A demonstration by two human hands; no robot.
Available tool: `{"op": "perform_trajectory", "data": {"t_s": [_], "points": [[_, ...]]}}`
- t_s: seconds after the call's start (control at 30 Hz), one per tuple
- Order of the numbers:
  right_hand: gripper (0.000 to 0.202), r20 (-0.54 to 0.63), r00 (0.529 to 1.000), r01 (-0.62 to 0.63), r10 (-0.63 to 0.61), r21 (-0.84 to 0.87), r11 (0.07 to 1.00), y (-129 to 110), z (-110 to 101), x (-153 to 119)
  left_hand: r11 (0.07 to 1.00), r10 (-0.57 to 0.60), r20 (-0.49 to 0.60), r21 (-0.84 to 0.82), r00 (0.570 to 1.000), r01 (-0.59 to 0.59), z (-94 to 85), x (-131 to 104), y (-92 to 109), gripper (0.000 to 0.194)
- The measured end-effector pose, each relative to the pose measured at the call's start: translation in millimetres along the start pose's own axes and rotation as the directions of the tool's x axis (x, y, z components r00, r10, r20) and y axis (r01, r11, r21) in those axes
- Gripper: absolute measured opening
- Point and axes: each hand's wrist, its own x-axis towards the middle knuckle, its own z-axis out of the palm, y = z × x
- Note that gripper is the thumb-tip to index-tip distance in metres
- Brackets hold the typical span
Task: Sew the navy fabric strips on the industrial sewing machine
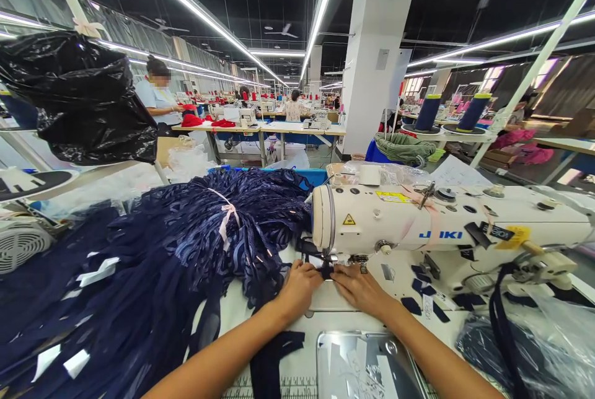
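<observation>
A white JUKI sewing machine point(390, 219) stands in front of me, its needle area above a small piece of navy fabric strip point(327, 271). My left hand point(300, 287) is at the left of the presser foot, fingers curled and closed on the strip. From the other side, my right hand point(360, 287) presses its fingertips on the same strip, close to the needle. The far part of the strip is hidden under the machine head. Left of my hands lies a big bundle of navy straps point(246, 232), bound with a pale pink tie point(227, 219).
A metal tray point(367, 368) lies between my forearms. Small navy scraps point(421, 284) and plastic-wrapped dark material point(502, 343) are at the right. Two navy thread cones point(427, 113) stand behind the machine. A black plastic bag point(88, 101) hangs at left. Another person point(158, 95) works farther back.
</observation>
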Motion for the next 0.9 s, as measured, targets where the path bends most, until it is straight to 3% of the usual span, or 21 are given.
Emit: {"op": "perform_trajectory", "data": {"t_s": [0.17, 0.43, 0.9], "points": [[0.029, -0.016, 1.000, -0.001, 0.002, 0.066, 0.998, -5.3, -0.2, -0.1, 0.997, -0.056, -0.029, -0.050, 0.998, 0.054, -4.4, -0.4, -3.0, 0.032], [0.028, -0.071, 0.994, -0.046, 0.078, 0.372, 0.927, 4.5, 4.1, -2.8, 0.999, -0.044, 0.031, -0.002, 0.999, 0.044, -6.4, -0.7, 5.9, 0.039], [0.027, -0.058, 0.996, 0.071, -0.068, 0.043, 0.997, -3.8, -5.2, -0.6, 0.995, 0.032, 0.061, 0.095, 0.998, -0.038, 0.6, -2.9, 0.3, 0.034]]}}
